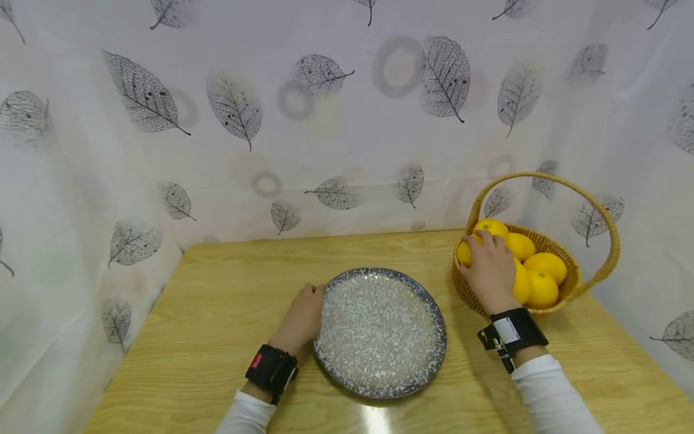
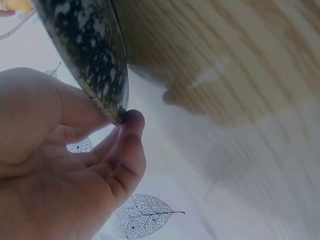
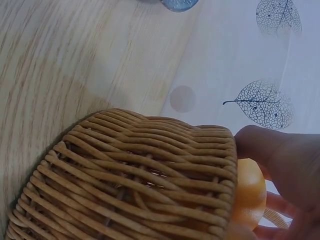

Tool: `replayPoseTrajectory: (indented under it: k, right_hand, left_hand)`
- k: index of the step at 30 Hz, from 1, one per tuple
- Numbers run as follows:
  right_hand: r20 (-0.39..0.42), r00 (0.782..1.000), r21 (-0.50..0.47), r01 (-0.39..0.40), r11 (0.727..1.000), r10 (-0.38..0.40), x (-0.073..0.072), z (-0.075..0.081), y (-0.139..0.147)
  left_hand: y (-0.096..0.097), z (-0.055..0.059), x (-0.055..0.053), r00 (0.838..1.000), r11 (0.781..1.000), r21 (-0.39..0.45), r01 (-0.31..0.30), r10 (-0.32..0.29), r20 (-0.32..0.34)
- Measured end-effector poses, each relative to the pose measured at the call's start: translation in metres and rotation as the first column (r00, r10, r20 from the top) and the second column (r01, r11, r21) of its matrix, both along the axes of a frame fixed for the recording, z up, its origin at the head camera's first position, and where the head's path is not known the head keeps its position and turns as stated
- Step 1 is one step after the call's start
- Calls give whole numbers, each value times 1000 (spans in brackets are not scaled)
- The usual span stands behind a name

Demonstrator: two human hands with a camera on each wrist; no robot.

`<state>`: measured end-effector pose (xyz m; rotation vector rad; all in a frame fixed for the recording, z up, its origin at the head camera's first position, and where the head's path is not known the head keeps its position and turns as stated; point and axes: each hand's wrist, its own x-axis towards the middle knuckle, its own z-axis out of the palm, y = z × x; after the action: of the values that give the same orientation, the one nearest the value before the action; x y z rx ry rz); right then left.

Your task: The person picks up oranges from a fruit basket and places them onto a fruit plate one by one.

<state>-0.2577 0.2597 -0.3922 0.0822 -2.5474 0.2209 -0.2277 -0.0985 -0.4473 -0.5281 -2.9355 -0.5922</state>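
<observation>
A round plate (image 1: 379,331) with a speckled grey-white face and a dark rim lies on the table. My left hand (image 1: 300,319) holds its left edge; in the left wrist view the thumb and fingertips pinch the plate's speckled dark rim (image 2: 102,60). On the right, my right hand (image 1: 490,271) reaches into a wicker basket (image 1: 463,290) of several yellow-orange oranges (image 1: 544,265). Its fingers curl over an orange (image 1: 464,253) at the basket's left side. From the right wrist, that orange (image 3: 251,190) shows between the hand and the woven wall, partly hidden.
The basket's tall arched handle (image 1: 569,184) rises behind and right of my right hand. A wooden table (image 1: 233,271) bears plate and basket. A pale leaf-printed curtain (image 1: 347,138) hangs along the table's back and sides.
</observation>
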Motion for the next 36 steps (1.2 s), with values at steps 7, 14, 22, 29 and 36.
replayPoseTrajectory:
  k: [7,14,22,29,36]
  right_hand:
    - [-31,999,-64,-18,998,16,-3,6,-2]
    - [97,994,88,-55,995,46,0,12,6]
    - [121,991,153,-68,986,50,-7,11,14]
    - [109,994,89,-23,996,13,-12,12,10]
    - [-12,1000,-42,-15,999,15,-8,16,-1]
  left_hand:
    - [-1,7,3,999,997,67,23,-25,29]
    - [-2,8,6,999,998,53,22,-24,33]
    - [-3,6,5,999,998,64,5,-7,36]
    - [-4,7,7,1000,1000,13,-15,15,27]
    - [-4,4,5,999,1000,-12,-26,27,34]
